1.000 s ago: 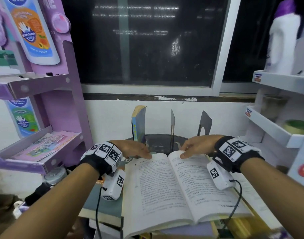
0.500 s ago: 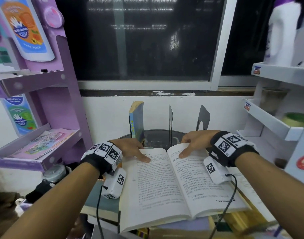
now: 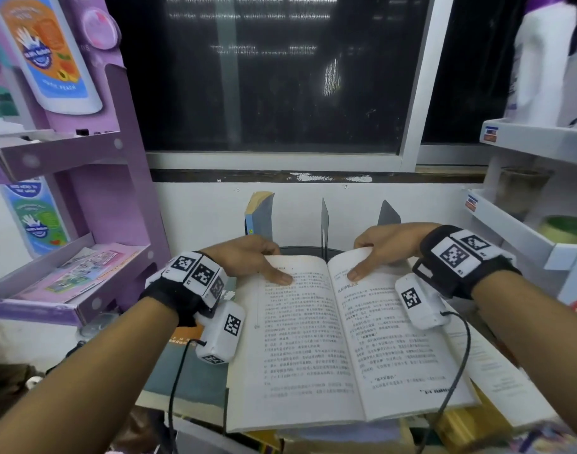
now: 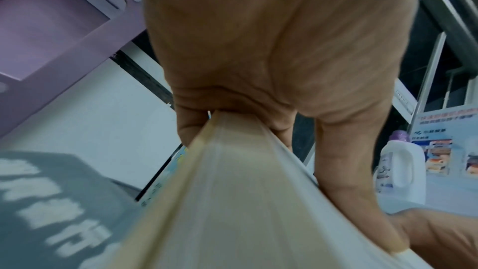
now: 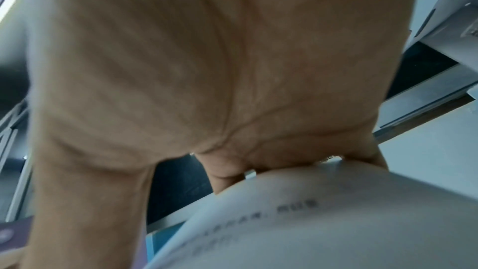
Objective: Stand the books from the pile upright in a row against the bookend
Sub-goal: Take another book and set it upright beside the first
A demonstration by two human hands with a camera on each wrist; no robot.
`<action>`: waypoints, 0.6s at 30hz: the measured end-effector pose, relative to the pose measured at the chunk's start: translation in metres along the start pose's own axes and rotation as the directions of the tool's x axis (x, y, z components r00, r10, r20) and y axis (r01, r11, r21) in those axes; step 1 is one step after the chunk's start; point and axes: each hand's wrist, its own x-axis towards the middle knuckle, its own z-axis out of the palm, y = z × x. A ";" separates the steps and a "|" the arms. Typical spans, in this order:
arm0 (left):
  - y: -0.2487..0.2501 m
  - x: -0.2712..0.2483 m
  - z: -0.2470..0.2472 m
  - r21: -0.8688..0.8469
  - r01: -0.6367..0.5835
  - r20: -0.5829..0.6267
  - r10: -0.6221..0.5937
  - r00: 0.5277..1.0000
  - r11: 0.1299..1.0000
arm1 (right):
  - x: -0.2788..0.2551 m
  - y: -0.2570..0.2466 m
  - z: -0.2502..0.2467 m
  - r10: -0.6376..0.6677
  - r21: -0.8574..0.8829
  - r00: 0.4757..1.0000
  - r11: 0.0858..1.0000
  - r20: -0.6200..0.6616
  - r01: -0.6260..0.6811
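An open book [image 3: 339, 339] with printed pages lies spread on top of the pile of books [image 3: 195, 378]. My left hand [image 3: 247, 260] grips the far edge of its left half, thumb on the page; the left wrist view shows the page block [image 4: 232, 201] held between thumb and fingers. My right hand [image 3: 382, 247] grips the far edge of the right half [image 5: 323, 222] and curls its pages upward. Behind them stand dark metal bookend plates [image 3: 324, 221], and one blue book [image 3: 259, 214] is upright at the left plate.
A purple display rack [image 3: 84, 198] with a leaflet tray stands close on the left. White shelves [image 3: 522, 237] with bottles and jars stand close on the right. The white wall and a dark window [image 3: 264, 77] are right behind the bookends.
Both hands went from lying flat on the open pages to gripping the far edges. The right half of the book has lifted and its pages curl up.
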 end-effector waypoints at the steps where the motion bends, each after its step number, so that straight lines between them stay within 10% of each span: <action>1: 0.004 -0.002 -0.004 -0.012 -0.018 -0.009 0.018 1.000 1.000 | -0.003 -0.002 -0.004 -0.015 0.005 1.000 1.000 -0.007 0.015; 10: 0.045 -0.023 -0.039 -0.018 -0.201 -0.230 0.192 0.954 0.979 | -0.028 -0.021 -0.042 -0.095 -0.051 0.973 0.995 -0.212 0.086; 18: 0.058 -0.029 -0.042 0.074 -0.267 -0.535 0.265 0.802 0.961 | -0.033 -0.028 -0.053 -0.163 -0.147 0.869 0.984 -0.466 0.106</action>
